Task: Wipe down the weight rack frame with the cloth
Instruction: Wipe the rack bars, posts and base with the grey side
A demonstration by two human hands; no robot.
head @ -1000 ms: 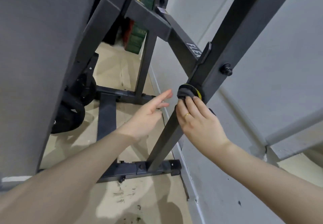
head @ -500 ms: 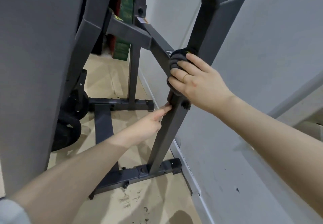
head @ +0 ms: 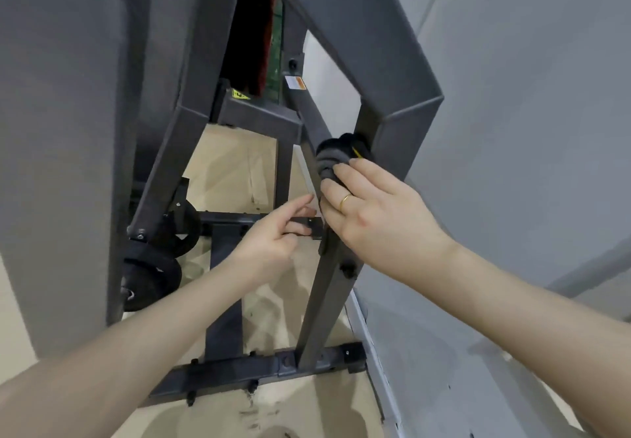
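Head view: right hand (head: 372, 213) presses a bunched dark cloth (head: 336, 157) (curled fingers gripping it) against the weight rack frame (head: 386, 72) upright, near its bend. Left hand (head: 273, 236) hovers just left, fingers loosely extended, holding nothing.

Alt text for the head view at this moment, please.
The right hand presses a dark cloth against the rack frame upright near its bend. The left hand reaches toward the same post, fingers extended. Weight plates sit lower left.

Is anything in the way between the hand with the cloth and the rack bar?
No. The right hand already presses the cloth straight onto the bar, with nothing visible between them.
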